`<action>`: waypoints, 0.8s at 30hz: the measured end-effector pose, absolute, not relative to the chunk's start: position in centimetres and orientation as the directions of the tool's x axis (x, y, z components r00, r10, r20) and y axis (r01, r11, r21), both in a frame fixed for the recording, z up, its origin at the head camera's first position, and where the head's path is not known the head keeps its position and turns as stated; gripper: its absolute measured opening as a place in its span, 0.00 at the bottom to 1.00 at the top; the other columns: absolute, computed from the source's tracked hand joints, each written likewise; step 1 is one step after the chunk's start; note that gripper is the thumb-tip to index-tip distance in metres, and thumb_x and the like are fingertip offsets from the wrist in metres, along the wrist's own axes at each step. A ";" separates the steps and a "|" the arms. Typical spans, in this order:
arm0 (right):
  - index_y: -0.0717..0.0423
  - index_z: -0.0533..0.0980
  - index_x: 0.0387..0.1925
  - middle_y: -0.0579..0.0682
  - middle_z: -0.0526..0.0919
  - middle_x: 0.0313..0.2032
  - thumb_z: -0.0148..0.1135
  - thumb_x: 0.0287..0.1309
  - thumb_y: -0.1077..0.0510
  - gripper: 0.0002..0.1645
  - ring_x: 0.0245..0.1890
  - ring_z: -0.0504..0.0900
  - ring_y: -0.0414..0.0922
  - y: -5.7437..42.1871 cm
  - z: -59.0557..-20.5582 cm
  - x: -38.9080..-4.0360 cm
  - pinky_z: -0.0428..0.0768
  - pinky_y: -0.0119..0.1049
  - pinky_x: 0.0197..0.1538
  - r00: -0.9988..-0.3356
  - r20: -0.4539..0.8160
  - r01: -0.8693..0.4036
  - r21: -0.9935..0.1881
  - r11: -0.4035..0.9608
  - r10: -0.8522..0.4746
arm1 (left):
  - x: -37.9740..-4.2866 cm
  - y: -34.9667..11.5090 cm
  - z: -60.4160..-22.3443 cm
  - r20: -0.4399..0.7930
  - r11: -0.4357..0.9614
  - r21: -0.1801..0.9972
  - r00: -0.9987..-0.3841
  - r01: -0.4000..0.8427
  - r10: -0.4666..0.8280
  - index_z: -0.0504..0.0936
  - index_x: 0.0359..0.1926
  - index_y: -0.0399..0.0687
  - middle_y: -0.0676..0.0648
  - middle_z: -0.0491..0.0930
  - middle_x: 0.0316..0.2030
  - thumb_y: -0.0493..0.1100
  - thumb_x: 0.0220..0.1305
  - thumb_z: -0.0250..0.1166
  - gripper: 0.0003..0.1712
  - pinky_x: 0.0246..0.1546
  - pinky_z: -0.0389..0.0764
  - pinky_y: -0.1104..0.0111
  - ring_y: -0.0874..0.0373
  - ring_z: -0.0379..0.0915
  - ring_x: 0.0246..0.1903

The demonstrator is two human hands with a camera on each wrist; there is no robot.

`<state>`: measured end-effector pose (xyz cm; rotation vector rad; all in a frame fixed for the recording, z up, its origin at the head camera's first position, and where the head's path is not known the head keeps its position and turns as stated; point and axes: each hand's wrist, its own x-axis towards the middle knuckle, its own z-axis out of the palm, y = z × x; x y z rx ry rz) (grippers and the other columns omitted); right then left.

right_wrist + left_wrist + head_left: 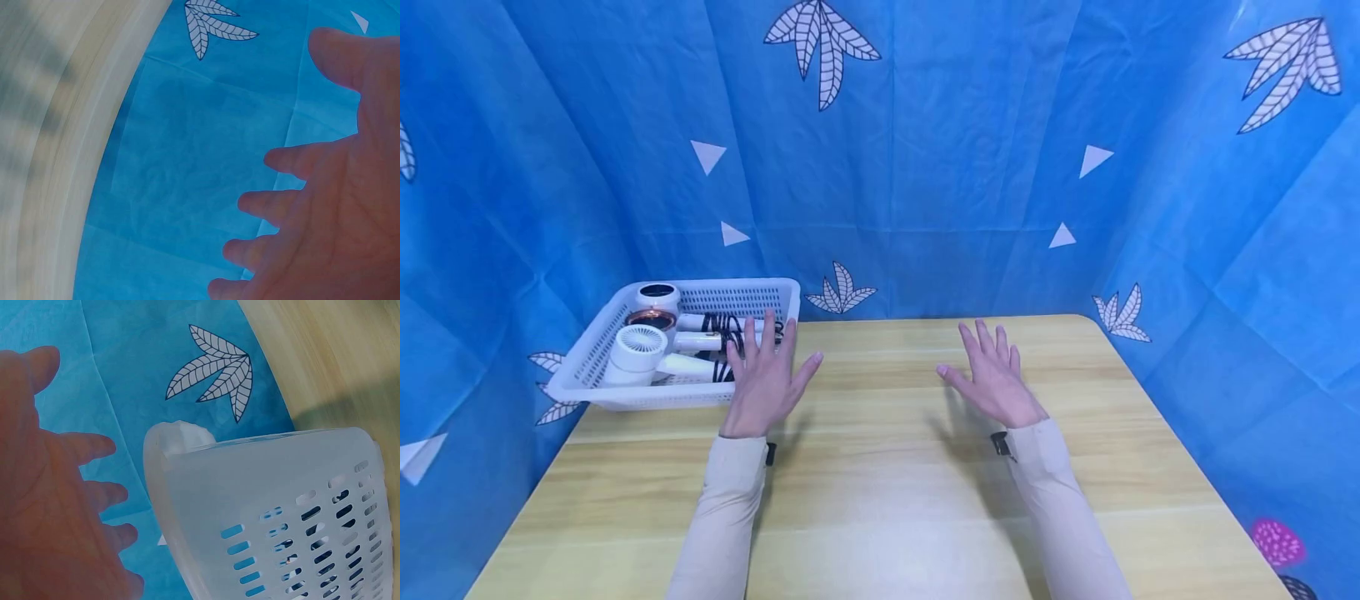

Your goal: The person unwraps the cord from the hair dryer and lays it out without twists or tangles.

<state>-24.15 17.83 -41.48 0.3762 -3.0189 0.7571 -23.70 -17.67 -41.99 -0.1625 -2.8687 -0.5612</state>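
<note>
My left hand (765,379) is held over the table with fingers straight and spread, overlapping the front right corner of a white plastic basket (647,398) in the head view. Inside the basket lie white hair dryers; the nearest (638,354) has a vented round end, and another shows a copper-coloured ring (653,320). Black cords (724,322) are wound by their handles. In the left wrist view the slotted basket wall (250,481) stands beside the open palm. My right hand (996,385), also spread and holding nothing, hovers above the right half of the table.
The light wood table (880,467) is bounded at the back and sides by a blue curtain (970,167) with leaf and triangle prints. The basket stands at the table's back left corner. A dark wrist strap (1002,443) shows at the right cuff.
</note>
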 end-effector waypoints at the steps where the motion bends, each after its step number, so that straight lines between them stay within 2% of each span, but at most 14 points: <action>1: 0.52 0.43 0.83 0.62 0.35 0.83 0.50 0.73 0.30 0.53 0.81 0.28 0.69 17.8 -41.5 -24.1 0.31 0.72 0.78 -0.971 0.063 -0.232 -0.465 0.854 -0.230 | -23.7 -17.7 -42.0 0.230 0.922 0.357 -0.971 0.148 0.067 0.50 0.82 0.47 0.39 0.29 0.83 0.72 0.76 0.45 0.48 0.73 0.26 0.27 0.33 0.18 0.81; 7: 0.53 0.44 0.83 0.62 0.36 0.83 0.50 0.73 0.30 0.53 0.82 0.28 0.69 17.7 -41.6 -24.0 0.33 0.73 0.78 -0.971 0.063 -0.234 -0.463 0.855 -0.232 | -23.5 -17.7 -42.2 0.230 0.930 0.336 -0.971 0.146 0.070 0.50 0.83 0.48 0.38 0.31 0.83 0.74 0.75 0.43 0.49 0.74 0.29 0.26 0.32 0.19 0.81; 24: 0.55 0.45 0.83 0.65 0.41 0.82 0.50 0.74 0.32 0.52 0.81 0.34 0.70 17.3 -41.7 -23.8 0.37 0.75 0.77 -0.963 0.062 -0.263 -0.451 0.853 -0.264 | -23.4 -17.6 -42.1 0.223 0.920 0.358 -0.972 0.157 0.078 0.50 0.82 0.48 0.38 0.29 0.83 0.73 0.76 0.43 0.49 0.75 0.26 0.28 0.34 0.18 0.81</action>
